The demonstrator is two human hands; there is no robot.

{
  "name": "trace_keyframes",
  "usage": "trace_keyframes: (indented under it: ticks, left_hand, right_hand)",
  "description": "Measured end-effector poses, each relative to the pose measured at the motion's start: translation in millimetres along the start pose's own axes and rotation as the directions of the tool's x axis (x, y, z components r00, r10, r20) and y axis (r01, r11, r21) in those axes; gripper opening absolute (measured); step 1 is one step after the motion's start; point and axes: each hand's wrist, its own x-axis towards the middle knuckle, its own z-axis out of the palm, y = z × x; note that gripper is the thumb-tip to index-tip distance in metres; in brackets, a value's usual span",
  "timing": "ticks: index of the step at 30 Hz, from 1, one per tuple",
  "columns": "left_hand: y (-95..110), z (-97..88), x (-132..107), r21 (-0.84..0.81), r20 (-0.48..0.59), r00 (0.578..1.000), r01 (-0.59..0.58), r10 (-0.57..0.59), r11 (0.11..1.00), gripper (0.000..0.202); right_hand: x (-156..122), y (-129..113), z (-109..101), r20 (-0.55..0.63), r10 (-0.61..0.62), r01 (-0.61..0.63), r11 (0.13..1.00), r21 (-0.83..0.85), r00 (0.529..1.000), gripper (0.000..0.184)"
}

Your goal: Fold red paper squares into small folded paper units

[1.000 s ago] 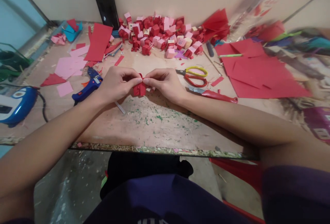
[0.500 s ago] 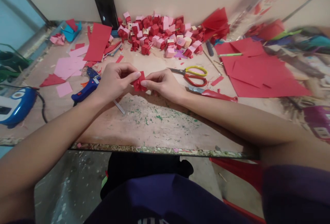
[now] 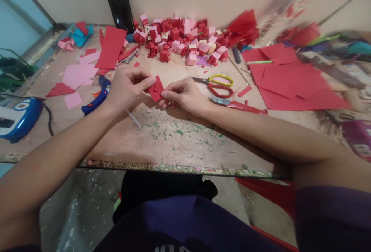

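A small folded red paper piece (image 3: 155, 89) is held between both my hands above the middle of the worn table (image 3: 174, 140). My left hand (image 3: 127, 87) pinches its upper left edge with thumb and forefinger. My right hand (image 3: 182, 94) grips its lower right corner, fingers curled. The piece shows a flat red face tilted toward me. A blue glue gun (image 3: 95, 99) lies just left of my left wrist, and red-and-yellow scissors (image 3: 216, 82) lie just right of my right hand.
A heap of small red and pink paper cubes (image 3: 179, 39) sits at the back. Red paper sheets (image 3: 290, 78) cover the right side; pink and red sheets (image 3: 87, 66) lie at the left. A red-handled cutter (image 3: 240, 107) lies near my right forearm. A blue device (image 3: 17, 118) sits at the far left.
The red piece has been lifted slightly and turned, so a flat face now shows instead of the bunched folds. Both hands stay pinched on it.
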Motion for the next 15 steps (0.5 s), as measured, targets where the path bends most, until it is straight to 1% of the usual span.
trace_keyframes:
  ticks: [3, 7, 11, 15]
  left_hand:
    - [-1.2, -1.2, -0.5, -0.036, 0.008, 1.0, 0.008, -0.007, 0.999, 0.015]
    - [-2.0, -2.2, -1.6, -0.042, -0.067, 0.998, -0.005, 0.002, 0.999, 0.017]
    - [-2.2, -3.2, -2.0, -0.048, -0.043, 0.999, 0.002, -0.004, 0.999, 0.016]
    - [-1.1, -4.5, -0.6, -0.085, -0.043, 0.999, 0.003, -0.007, 0.996, 0.015]
  right_hand:
    - [-0.4, 1.1, 0.3, -0.012, -0.005, 0.005, 1.0, 0.024, 1.0, 0.029]
    - [-0.3, 2.7, 0.5, -0.031, -0.009, 0.011, 0.997, 0.078, 0.999, 0.03]
    - [-0.3, 2.6, 0.9, -0.013, -0.031, 0.032, 0.997, 0.074, 0.999, 0.034]
    - [0.3, 3.2, 1.3, -0.054, -0.018, 0.023, 0.995, 0.1, 0.998, 0.03]
